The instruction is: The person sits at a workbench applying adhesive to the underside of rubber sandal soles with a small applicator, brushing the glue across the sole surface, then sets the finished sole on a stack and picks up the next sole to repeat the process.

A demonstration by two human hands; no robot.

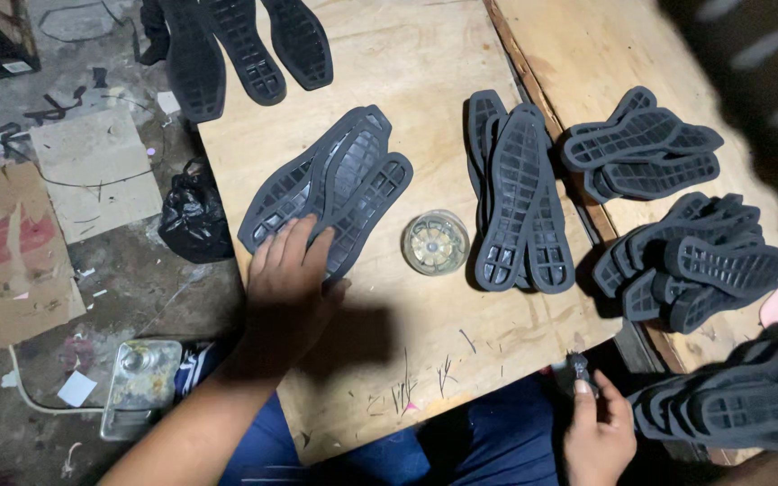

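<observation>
My left hand point(288, 279) lies flat, fingers spread, on the heel end of a small stack of dark grey rubber shoe soles point(330, 184) on the plywood board point(407, 342). My right hand point(598, 432) is low at the board's near right edge, fingers closed around a small dark tool point(578, 367) that sticks up from the fist. A round clear plastic container point(435, 241) stands between that stack and a second stack of soles point(517, 193).
More sole piles lie on the right board point(641, 148) point(695, 261) point(740, 405) and at the top left point(236, 45). A black bag point(195, 220), cardboard pieces point(11, 252) and a metal can point(141, 382) lie on the littered floor at left.
</observation>
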